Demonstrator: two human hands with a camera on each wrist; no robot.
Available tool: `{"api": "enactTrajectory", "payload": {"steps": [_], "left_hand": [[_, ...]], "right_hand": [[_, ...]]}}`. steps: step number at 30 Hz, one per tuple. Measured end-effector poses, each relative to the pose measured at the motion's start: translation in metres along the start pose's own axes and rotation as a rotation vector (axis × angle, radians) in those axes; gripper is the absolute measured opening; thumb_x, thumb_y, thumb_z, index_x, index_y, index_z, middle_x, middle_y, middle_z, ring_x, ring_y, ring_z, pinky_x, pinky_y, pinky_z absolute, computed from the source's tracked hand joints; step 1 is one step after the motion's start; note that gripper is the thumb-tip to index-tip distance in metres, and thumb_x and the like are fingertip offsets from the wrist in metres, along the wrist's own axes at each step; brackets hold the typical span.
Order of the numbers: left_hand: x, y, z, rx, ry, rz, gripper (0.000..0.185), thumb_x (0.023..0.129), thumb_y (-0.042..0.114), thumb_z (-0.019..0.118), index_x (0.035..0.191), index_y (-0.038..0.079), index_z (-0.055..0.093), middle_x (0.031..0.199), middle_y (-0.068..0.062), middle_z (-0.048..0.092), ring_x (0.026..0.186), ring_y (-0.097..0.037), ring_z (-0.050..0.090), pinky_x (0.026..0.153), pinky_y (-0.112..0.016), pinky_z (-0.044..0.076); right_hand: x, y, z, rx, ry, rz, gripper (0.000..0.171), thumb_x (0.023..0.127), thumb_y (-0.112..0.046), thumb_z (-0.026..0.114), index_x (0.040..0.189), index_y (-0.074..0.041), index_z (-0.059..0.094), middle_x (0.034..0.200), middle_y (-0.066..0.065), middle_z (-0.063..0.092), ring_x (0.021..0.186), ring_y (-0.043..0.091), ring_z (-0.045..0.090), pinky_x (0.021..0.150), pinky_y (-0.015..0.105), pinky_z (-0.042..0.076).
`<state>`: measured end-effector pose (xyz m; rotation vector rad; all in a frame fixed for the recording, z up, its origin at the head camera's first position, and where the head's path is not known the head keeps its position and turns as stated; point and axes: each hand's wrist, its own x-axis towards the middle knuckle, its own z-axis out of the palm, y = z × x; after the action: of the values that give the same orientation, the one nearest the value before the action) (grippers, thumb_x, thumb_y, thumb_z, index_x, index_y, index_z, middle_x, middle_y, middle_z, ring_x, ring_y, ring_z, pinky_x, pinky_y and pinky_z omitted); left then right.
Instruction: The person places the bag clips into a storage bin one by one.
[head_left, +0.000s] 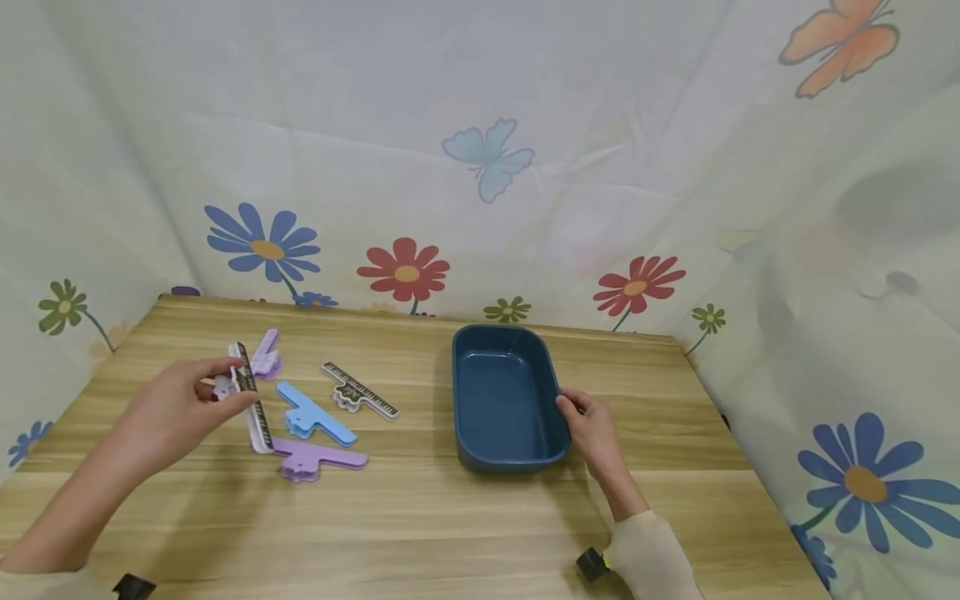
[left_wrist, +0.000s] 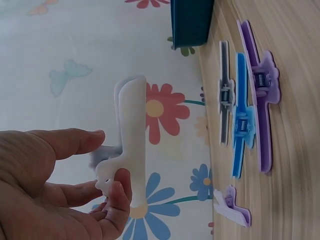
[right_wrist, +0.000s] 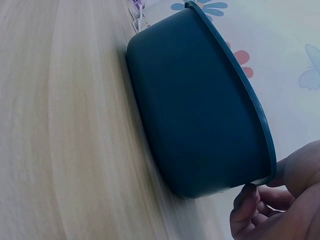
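Observation:
My left hand (head_left: 176, 410) pinches a white clip with a black piano-key pattern (head_left: 253, 400) above the left part of the table. In the left wrist view the white clip (left_wrist: 132, 135) shows its plain side, with fingers at its flower-shaped handle. My right hand (head_left: 596, 429) grips the right rim of a dark blue rectangular bin (head_left: 493, 392), thumb over the edge. From the right wrist view the bin (right_wrist: 195, 105) stands on the table with fingertips curled under its rim. Nothing shows inside the bin.
Near my left hand lie a purple clip (head_left: 322, 455), a blue clip (head_left: 317, 414), a second piano-key clip (head_left: 360, 389) and a small lilac clip (head_left: 267, 357). The wooden table (head_left: 405, 525) meets a flower-printed curtain (head_left: 337, 167) at its back and sides.

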<state>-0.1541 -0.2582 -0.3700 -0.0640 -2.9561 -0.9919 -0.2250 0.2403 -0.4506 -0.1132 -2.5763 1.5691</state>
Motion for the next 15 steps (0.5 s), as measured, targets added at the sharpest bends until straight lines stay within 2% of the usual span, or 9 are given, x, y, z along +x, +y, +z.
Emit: {"api": "enactTrajectory", "payload": {"steps": [9, 15], "left_hand": [[0.003, 0.013, 0.002, -0.019, 0.000, 0.026, 0.068, 0.100, 0.036, 0.070, 0.143, -0.013, 0.049, 0.110, -0.033, 0.067, 0.089, -0.035, 0.066, 0.059, -0.036, 0.049], [0.005, 0.021, 0.003, -0.020, -0.004, 0.024, 0.067, 0.099, 0.031, 0.072, 0.143, -0.013, 0.049, 0.110, -0.032, 0.065, 0.091, -0.036, 0.064, 0.058, -0.036, 0.047]], "right_hand": [[0.001, 0.002, 0.000, 0.004, -0.001, -0.012, 0.031, 0.105, -0.008, 0.060, 0.129, 0.011, 0.065, 0.126, 0.027, 0.066, 0.110, 0.032, 0.064, 0.084, 0.026, 0.053], [0.001, 0.001, 0.001, 0.016, -0.001, -0.005, 0.031, 0.104, -0.008, 0.060, 0.129, 0.011, 0.066, 0.126, 0.027, 0.067, 0.109, 0.031, 0.064, 0.081, 0.021, 0.051]]}}
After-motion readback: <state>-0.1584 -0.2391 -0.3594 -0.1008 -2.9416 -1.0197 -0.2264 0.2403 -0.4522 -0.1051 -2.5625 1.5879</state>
